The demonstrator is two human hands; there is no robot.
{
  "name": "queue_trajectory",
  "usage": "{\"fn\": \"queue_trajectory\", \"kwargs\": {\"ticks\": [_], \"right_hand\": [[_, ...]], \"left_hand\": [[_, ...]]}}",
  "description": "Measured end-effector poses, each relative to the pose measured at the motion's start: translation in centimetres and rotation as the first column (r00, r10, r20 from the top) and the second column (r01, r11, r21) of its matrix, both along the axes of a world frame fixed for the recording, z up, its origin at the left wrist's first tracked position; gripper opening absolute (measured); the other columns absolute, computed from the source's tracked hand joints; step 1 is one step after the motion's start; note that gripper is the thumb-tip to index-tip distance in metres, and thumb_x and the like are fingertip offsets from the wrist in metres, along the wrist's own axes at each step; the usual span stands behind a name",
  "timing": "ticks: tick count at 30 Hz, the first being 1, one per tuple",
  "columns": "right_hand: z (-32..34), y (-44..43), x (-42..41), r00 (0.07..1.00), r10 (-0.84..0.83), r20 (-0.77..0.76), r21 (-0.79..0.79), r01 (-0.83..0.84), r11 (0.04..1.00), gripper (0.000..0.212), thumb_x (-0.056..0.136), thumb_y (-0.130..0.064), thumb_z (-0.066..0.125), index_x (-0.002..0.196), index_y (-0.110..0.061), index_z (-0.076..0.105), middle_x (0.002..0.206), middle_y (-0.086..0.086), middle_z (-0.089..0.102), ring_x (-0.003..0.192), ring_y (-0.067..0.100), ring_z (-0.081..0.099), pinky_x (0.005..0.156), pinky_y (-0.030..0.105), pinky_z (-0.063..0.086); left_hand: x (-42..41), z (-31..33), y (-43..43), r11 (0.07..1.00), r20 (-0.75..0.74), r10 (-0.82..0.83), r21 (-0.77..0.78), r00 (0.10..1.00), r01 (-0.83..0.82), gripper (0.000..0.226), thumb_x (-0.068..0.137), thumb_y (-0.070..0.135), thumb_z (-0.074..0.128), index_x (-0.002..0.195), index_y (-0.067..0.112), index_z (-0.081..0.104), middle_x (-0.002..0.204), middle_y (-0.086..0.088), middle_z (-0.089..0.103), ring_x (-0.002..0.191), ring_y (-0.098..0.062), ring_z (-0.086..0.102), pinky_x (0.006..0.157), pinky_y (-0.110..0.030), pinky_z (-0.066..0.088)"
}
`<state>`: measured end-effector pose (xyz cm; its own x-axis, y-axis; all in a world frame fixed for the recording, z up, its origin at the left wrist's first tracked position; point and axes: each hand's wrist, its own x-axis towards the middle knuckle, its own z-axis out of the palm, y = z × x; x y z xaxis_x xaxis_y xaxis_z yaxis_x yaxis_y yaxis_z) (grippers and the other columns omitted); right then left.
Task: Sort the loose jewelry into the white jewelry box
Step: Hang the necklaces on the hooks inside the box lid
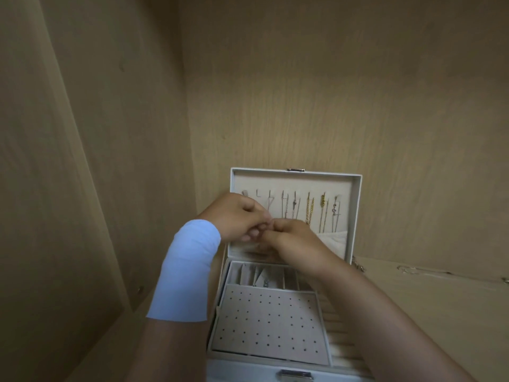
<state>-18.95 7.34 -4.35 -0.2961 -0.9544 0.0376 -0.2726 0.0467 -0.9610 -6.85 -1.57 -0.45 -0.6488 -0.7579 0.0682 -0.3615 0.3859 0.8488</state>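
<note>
The white jewelry box [357, 216] stands open on a wooden shelf, its lid upright. Several thin chains [309, 212] hang from hooks inside the lid. My left hand [239, 216] and my right hand [292, 238] meet in front of the lid's lower part, fingertips curled together as if pinching something small. What they pinch is too small and blurred to tell. A perforated earring panel [271, 326] lies in the box's front tray. A small earring [265, 283] sits in a compartment behind it.
Loose silver jewelry [413, 270] lies on the shelf to the right of the box. Wooden cupboard walls close in on the left and behind. A pale blue band wraps my left wrist [190, 266]. A metal clasp [296, 375] sits at the box's front.
</note>
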Motion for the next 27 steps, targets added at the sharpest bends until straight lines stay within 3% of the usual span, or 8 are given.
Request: {"fn": "queue_trajectory", "kwargs": {"ticks": [2, 5, 10, 12, 14, 18, 22, 27], "right_hand": [[0.1, 0.5, 0.3, 0.995, 0.079, 0.067, -0.019, -0.077, 0.997, 0.013, 0.091, -0.016, 0.067, 0.099, -0.011, 0.076, 0.095, 0.005, 0.077, 0.093, 0.014, 0.072, 0.088, 0.025, 0.055], [0.3, 1.1, 0.1, 0.989, 0.047, 0.137, -0.009, -0.046, 0.999, 0.015, 0.096, -0.008, 0.062, 0.101, 0.001, 0.072, 0.081, 0.012, 0.075, 0.073, 0.022, 0.068, 0.073, 0.027, 0.059], [1.2, 1.9, -1.5, 0.986, -0.076, -0.148, 0.014, 0.079, 0.997, 0.017, 0.096, -0.016, 0.063, 0.084, -0.013, 0.075, 0.069, 0.003, 0.074, 0.067, 0.016, 0.069, 0.078, 0.035, 0.060], [1.8, 1.9, -2.3, 0.935, -0.137, -0.328, -0.043, 0.130, 0.991, 0.019, 0.093, -0.022, 0.066, 0.077, -0.019, 0.075, 0.069, -0.003, 0.074, 0.070, 0.012, 0.070, 0.075, 0.032, 0.058], [2.3, 2.0, -3.0, 0.865, -0.186, -0.467, -0.112, 0.151, 0.982, 0.020, 0.091, -0.026, 0.068, 0.073, -0.023, 0.075, 0.071, -0.008, 0.072, 0.073, 0.007, 0.068, 0.073, 0.026, 0.054], [2.7, 2.1, -3.6, 0.833, -0.225, -0.506, -0.196, 0.143, 0.970, 0.016, 0.091, -0.028, 0.067, 0.077, -0.026, 0.075, 0.070, -0.010, 0.071, 0.071, 0.002, 0.065, 0.063, 0.016, 0.046], [2.7, 2.0, -3.9, 0.890, -0.196, -0.412, -0.214, 0.115, 0.970, 0.016, 0.091, -0.028, 0.068, 0.078, -0.024, 0.077, 0.068, -0.010, 0.072, 0.069, 0.001, 0.066, 0.065, 0.014, 0.047], [2.5, 2.8, -4.4, 0.872, 0.088, -0.482, 0.141, -0.022, 0.990, 0.022, 0.089, -0.036, 0.067, 0.078, -0.019, 0.074, 0.060, -0.013, 0.063, 0.059, 0.002, 0.058, 0.060, 0.019, 0.045]], "left_hand": [[0.0, -0.1, 0.0, 0.999, 0.025, -0.023, -0.046, 0.999, 0.024, 0.012, 0.089, 0.023, 0.068, 0.084, 0.020, 0.077, 0.082, -0.004, 0.076, 0.070, -0.009, 0.066, 0.064, -0.017, 0.053], [0.2, -0.3, -0.3, 0.999, 0.015, -0.025, -0.029, 1.000, 0.025, 0.010, 0.089, 0.020, 0.067, 0.084, 0.019, 0.076, 0.074, -0.004, 0.072, 0.066, -0.013, 0.062, 0.062, -0.023, 0.052], [-0.3, -0.9, -0.6, 1.000, 0.078, 0.021, -0.014, 0.997, -0.020, 0.019, 0.090, 0.017, 0.061, 0.107, 0.023, 0.065, 0.091, -0.008, 0.074, 0.071, -0.021, 0.066, 0.062, -0.028, 0.048], [-0.8, -1.1, -0.2, 0.997, 0.160, -0.054, 0.058, 0.986, 0.045, 0.024, 0.087, 0.025, 0.060, 0.110, 0.029, 0.064, 0.094, -0.009, 0.075, 0.080, -0.030, 0.071, 0.063, -0.031, 0.049], [-1.3, -1.1, 0.6, 0.977, 0.165, -0.181, 0.148, 0.970, 0.157, 0.024, 0.092, 0.020, 0.056, 0.115, 0.022, 0.064, 0.092, -0.010, 0.074, 0.076, -0.026, 0.070, 0.057, -0.026, 0.049], [-1.8, -1.0, 2.0, 0.917, 0.014, -0.312, 0.267, 0.950, 0.297, 0.016, 0.097, 0.011, 0.055, 0.111, 0.008, 0.062, 0.078, 0.009, 0.072, 0.058, -0.009, 0.063, 0.041, -0.015, 0.039], [-1.6, -1.0, 1.7, 0.941, 0.025, -0.232, 0.259, 0.972, 0.218, 0.009, 0.093, 0.014, 0.063, 0.096, 0.006, 0.068, 0.085, -0.001, 0.075, 0.052, -0.006, 0.059, 0.041, -0.015, 0.037], [-1.0, -0.5, 1.6, 0.980, 0.059, -0.104, 0.179, 0.993, 0.092, 0.012, 0.089, 0.017, 0.069, 0.099, 0.011, 0.074, 0.083, -0.001, 0.075, 0.054, -0.009, 0.063, 0.040, -0.014, 0.038]]}}
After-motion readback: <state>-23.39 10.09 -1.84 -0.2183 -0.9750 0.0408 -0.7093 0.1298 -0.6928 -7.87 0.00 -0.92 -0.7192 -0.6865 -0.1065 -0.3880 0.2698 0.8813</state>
